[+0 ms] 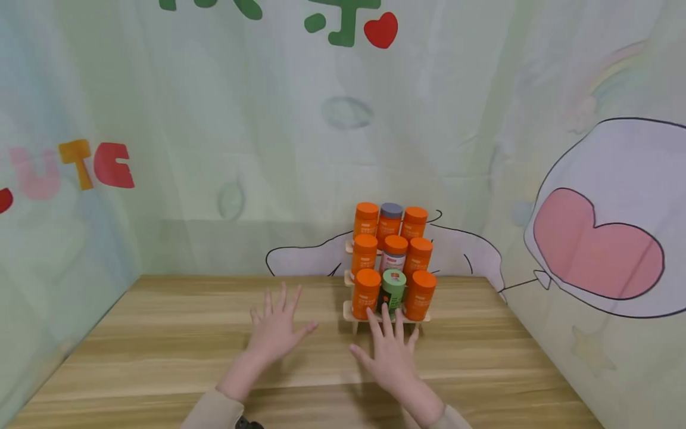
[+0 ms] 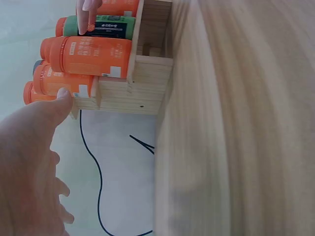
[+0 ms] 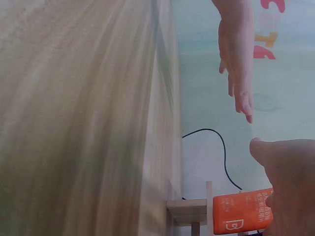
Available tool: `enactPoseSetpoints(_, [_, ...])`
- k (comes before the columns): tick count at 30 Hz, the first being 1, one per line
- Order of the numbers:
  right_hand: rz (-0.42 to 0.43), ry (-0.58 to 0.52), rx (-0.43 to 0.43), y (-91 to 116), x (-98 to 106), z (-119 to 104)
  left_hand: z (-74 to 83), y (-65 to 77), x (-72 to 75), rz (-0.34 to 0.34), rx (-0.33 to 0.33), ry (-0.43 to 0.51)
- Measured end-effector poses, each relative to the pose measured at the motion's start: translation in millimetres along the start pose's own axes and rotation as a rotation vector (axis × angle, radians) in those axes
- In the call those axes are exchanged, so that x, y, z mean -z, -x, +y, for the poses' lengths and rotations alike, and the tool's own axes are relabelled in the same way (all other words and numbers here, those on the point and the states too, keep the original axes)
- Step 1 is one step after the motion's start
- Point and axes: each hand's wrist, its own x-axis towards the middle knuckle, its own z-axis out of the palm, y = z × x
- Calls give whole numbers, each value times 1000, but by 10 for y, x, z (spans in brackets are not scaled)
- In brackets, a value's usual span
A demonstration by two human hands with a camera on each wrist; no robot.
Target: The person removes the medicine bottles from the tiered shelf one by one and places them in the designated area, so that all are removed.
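My left hand (image 1: 274, 335) is held over the table, left of a wooden tiered rack (image 1: 348, 311), fingers spread and holding nothing. In front of the rack my right hand (image 1: 393, 357) is also spread and empty, its fingertips overlapping the lowest tier in the head view. Three rows of bottles stand on the rack. In the bottom row a green-lidded dark bottle (image 1: 393, 287) sits between two orange bottles, left (image 1: 366, 295) and right (image 1: 420, 297). The middle row has a white-bodied bottle (image 1: 393, 261) at its centre; behind it is an orange bottle with a grey lid (image 1: 390, 225).
The rack stands on a wood-grain table (image 1: 161, 345), toward its back edge. Printed curtains (image 1: 268, 149) hang behind and at both sides. A dark watch-like band (image 1: 248, 423) shows at the left sleeve.
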Motion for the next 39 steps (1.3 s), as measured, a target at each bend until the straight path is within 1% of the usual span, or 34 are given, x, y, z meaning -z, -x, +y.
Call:
enactPoseSetpoints(5, [60, -3, 16, -51, 55, -5, 16, -64, 68, 27, -19, 34])
enactPoseSetpoints(8, [101, -28, 20, -80, 108, -10, 51, -90, 115, 38, -37, 76])
enactPoseSetpoints(10, [144, -53, 33, -101, 153, -13, 75, -112, 136, 54, -57, 105])
enactPoseSetpoints(12, [210, -78, 60, -123, 202, -11, 101, -139, 153, 73, -74, 135])
enactPoseSetpoints(15, [342, -100, 123, -162, 279, 5, 133, -187, 171, 110, -88, 184])
enactPoseSetpoints(20, [553, -136, 227, -246, 394, 79, 165, -271, 197, 193, -60, 306])
enactPoseSetpoints(22, [619, -161, 266, -291, 438, 120, 173, -306, 209, 233, -52, 355])
enactPoseSetpoints(24, [674, -199, 300, -339, 482, 166, 181, -342, 220, 260, -47, 399])
enactPoseSetpoints(27, [755, -262, 339, -410, 558, 232, 200, -390, 239, 280, -50, 446])
enactPoseSetpoints(31, [852, -343, 365, -488, 669, 327, 240, -447, 254, 283, -69, 500])
enactPoseSetpoints(35, [914, -452, 394, -556, 762, 466, 298, -503, 259, 268, -80, 577])
enactPoseSetpoints(37, [923, -511, 367, -568, 805, 523, 327, -539, 270, 262, -80, 616])
enactPoseSetpoints(39, [911, -580, 294, -535, 871, 531, 350, -585, 287, 265, -82, 654])
